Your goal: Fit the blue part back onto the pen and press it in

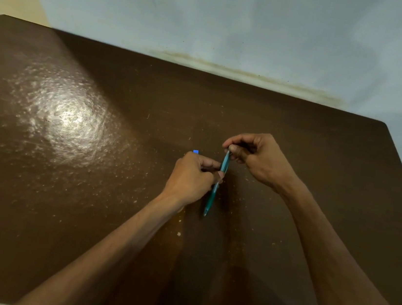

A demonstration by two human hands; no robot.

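Nearest the camera, two bare forearms rise from the lower edge over a brown table point(59, 210), its top scratched and speckled with pale flecks.

The left hand point(191, 176) sits just below the middle of the view, fingers curled round the middle of a teal pen point(216, 187) and pinching it. The pen slants a little off upright, its pointed tip showing at about 6 o'clock from this hand, just above the table top. Whether the tip touches the wood cannot be told.

At about 1 o'clock from the left hand, the right hand point(258, 157) pinches the pen's upper end between thumb and curled fingertips. The two hands are close together, joined only by the pen, which runs between them from 12 to 6 o'clock.

A small blue piece point(196, 152) peeks out just beyond the left knuckles, at about 12 o'clock; what it is cannot be told.

Farther left, at 9 o'clock, a bright glare point(66, 119) lies on the table. Beyond the far edge stands a pale wall point(237, 24) with a yellowish stain point(256, 76) low along it.
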